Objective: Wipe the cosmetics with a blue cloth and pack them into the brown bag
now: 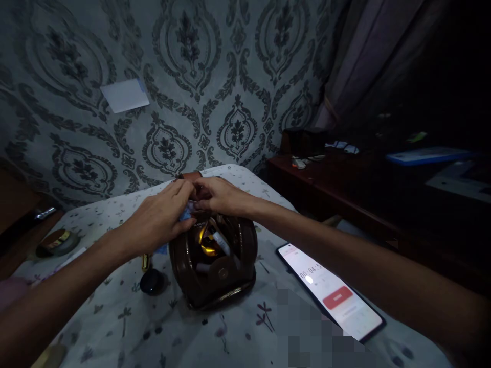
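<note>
A brown leather bag (249,255) stands unzipped on the bed, its opening facing me. Inside lie a shiny yellow item (208,245) and a small whitish tube (221,242). My left hand (163,212) is bent over the bag's left upper rim, thumb on the near side, fingers curled. Close against it, my right hand (220,197) has its fingertips pinched together at the top of the opening. What they pinch is hidden. A blue patterned piece (187,209) shows between the two hands.
Left of the bag sit a round black lid (152,282), a small gold tube (145,262) and a jar (61,241). A lit phone (330,291) showing a timer lies at right, beneath my right forearm. A dark red table (291,171) and patterned wall (238,128) stand behind.
</note>
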